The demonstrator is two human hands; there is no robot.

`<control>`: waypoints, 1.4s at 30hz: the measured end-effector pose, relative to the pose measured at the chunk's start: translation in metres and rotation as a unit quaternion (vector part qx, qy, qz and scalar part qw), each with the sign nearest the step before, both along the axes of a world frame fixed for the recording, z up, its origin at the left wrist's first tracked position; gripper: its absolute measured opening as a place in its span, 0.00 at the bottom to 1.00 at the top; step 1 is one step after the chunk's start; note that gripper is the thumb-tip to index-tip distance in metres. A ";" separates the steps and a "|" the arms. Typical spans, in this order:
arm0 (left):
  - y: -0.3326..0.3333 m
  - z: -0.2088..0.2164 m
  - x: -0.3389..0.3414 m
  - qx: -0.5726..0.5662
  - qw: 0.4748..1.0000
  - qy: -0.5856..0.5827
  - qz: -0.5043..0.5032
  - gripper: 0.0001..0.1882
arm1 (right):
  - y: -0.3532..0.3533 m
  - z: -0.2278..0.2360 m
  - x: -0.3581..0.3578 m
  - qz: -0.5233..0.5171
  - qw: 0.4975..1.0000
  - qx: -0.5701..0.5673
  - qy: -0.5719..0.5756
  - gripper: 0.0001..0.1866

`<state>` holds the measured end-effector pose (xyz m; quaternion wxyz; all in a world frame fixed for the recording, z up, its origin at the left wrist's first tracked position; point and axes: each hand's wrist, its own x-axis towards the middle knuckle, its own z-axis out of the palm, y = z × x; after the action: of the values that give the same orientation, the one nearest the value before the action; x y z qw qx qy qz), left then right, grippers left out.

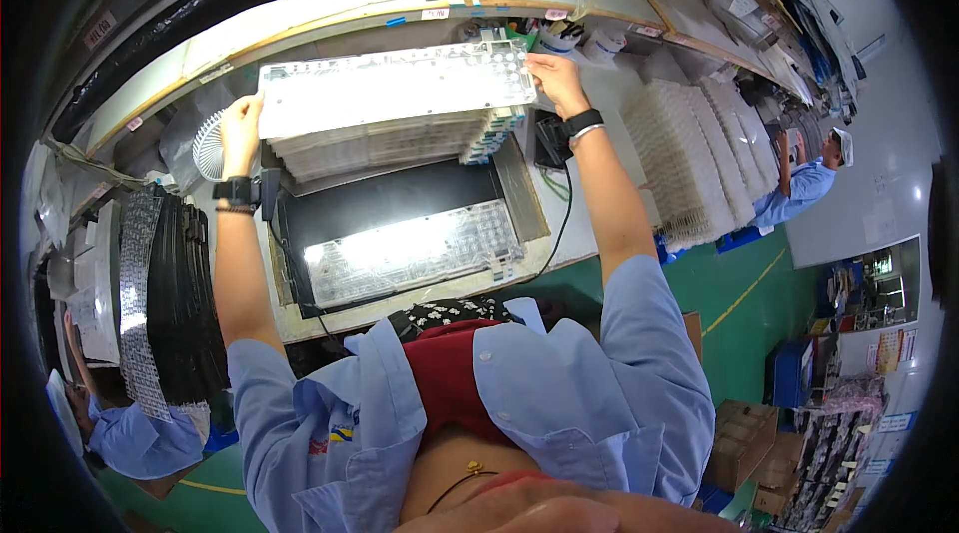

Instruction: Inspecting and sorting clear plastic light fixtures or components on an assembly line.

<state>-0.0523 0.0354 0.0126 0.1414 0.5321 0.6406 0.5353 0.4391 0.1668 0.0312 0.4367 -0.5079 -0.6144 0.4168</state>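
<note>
Both my arms reach forward over the bench. A long clear keyboard membrane sheet [380, 91], bright with glare, spans the space between my hands, above a thick stack of similar sheets [370, 145]. My left hand [240, 131] pinches its left end, and the fingers of my right hand [557, 79] grip its right end. Whether the sheet still touches the stack below, I cannot tell. Nearer to me, a second patterned clear sheet [410, 258] lies on a black board [330, 218], also partly washed out by glare.
A small white fan [208, 145] stands beside my left hand. Tall stacks of pale sheets [679, 163] rise on the right, dark sheets [185, 273] on the left. A black cable [569, 223] runs down the bench front. Co-workers [804, 183] sit at both sides. Cartons [744, 438] stand behind right.
</note>
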 end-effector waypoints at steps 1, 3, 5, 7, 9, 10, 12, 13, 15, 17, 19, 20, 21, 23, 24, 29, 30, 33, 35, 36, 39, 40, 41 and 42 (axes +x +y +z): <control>0.007 0.003 0.003 -0.024 0.998 0.057 0.023 0.16 | 0.010 -0.007 -0.002 -0.016 0.998 0.044 -0.047 0.12; 0.012 0.008 0.017 -0.077 0.990 0.096 0.065 0.17 | 0.022 -0.016 -0.001 -0.041 0.990 0.083 -0.110 0.11; 0.017 0.009 0.027 -0.137 0.976 0.135 0.103 0.18 | 0.027 -0.023 0.000 -0.067 0.976 0.111 -0.173 0.11; 0.019 0.002 0.029 -0.124 0.972 0.147 0.133 0.19 | 0.020 -0.018 -0.005 -0.097 0.963 0.131 -0.215 0.12; 0.026 -0.008 0.021 -0.118 0.972 0.153 0.135 0.18 | 0.026 -0.026 -0.004 -0.084 0.950 0.166 -0.249 0.12; 0.027 -0.014 0.013 -0.095 0.965 0.199 0.141 0.19 | 0.028 -0.031 -0.004 -0.088 0.960 0.143 -0.223 0.12; 0.016 -0.018 -0.002 -0.041 0.971 0.187 0.141 0.16 | 0.025 -0.029 -0.005 -0.060 0.975 0.145 -0.160 0.12; 0.007 -0.036 -0.035 -0.017 0.986 0.112 0.124 0.16 | 0.028 -0.028 -0.005 -0.036 0.970 0.189 -0.149 0.13; -0.014 -0.026 -0.010 -0.031 0.992 0.052 0.109 0.16 | -0.003 -0.019 0.023 -0.099 0.977 0.159 -0.105 0.18; -0.077 -0.033 0.015 0.009 0.987 0.087 0.137 0.15 | -0.038 -0.037 0.036 -0.086 0.992 0.087 -0.023 0.15; -0.143 -0.088 0.009 -0.073 0.989 0.006 0.132 0.15 | -0.082 -0.073 0.050 -0.050 0.996 -0.013 -0.067 0.12; -0.158 -0.114 0.029 -0.088 0.989 0.036 0.111 0.15 | -0.106 -0.113 0.066 -0.030 0.997 -0.022 -0.072 0.13; -0.187 -0.133 0.042 -0.187 0.975 0.037 0.116 0.17 | -0.134 -0.126 0.063 0.018 0.984 -0.130 -0.117 0.16; -0.212 -0.143 0.070 -0.356 0.925 0.083 0.107 0.21 | -0.176 -0.153 0.055 0.002 0.968 -0.172 -0.184 0.18; -0.222 -0.144 0.082 -0.363 0.923 0.074 0.104 0.22 | -0.190 -0.160 0.053 0.018 0.957 -0.112 -0.268 0.20; -0.234 -0.140 0.099 -0.377 0.907 0.154 0.111 0.24 | -0.216 -0.149 0.016 0.053 0.917 0.004 -0.395 0.21; -0.234 -0.137 0.104 -0.375 0.901 0.190 0.107 0.28 | -0.219 -0.143 0.001 0.000 0.915 0.130 -0.382 0.21; -0.222 -0.145 0.133 -0.229 0.931 0.251 0.133 0.32 | -0.222 -0.152 -0.076 0.225 0.908 0.191 -0.298 0.23; -0.225 -0.163 0.138 -0.210 0.939 0.257 0.087 0.33 | -0.244 -0.159 -0.135 0.338 0.869 0.245 -0.264 0.24; -0.226 -0.166 0.145 -0.241 0.915 0.314 0.082 0.32 | -0.255 -0.155 -0.158 0.350 0.879 0.245 -0.213 0.25; -0.225 -0.173 0.145 -0.280 0.899 0.328 0.069 0.28 | -0.260 -0.170 -0.166 0.351 0.856 0.265 -0.271 0.31; -0.226 -0.175 0.144 -0.285 0.895 0.336 0.069 0.28 | -0.252 -0.166 -0.157 0.400 0.818 0.190 -0.367 0.31; -0.227 -0.175 0.143 -0.289 0.891 0.343 0.070 0.28 | -0.240 -0.163 -0.140 0.441 0.764 0.114 -0.457 0.31; -0.227 -0.171 0.145 -0.290 0.891 0.342 0.074 0.28 | -0.234 -0.170 -0.118 0.327 0.827 0.144 -0.434 0.30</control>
<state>0.0924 -0.1919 -0.1586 0.0216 0.5682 0.8138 0.1200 0.3215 -0.0676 -0.1385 0.0315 -0.3366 -0.9240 0.1786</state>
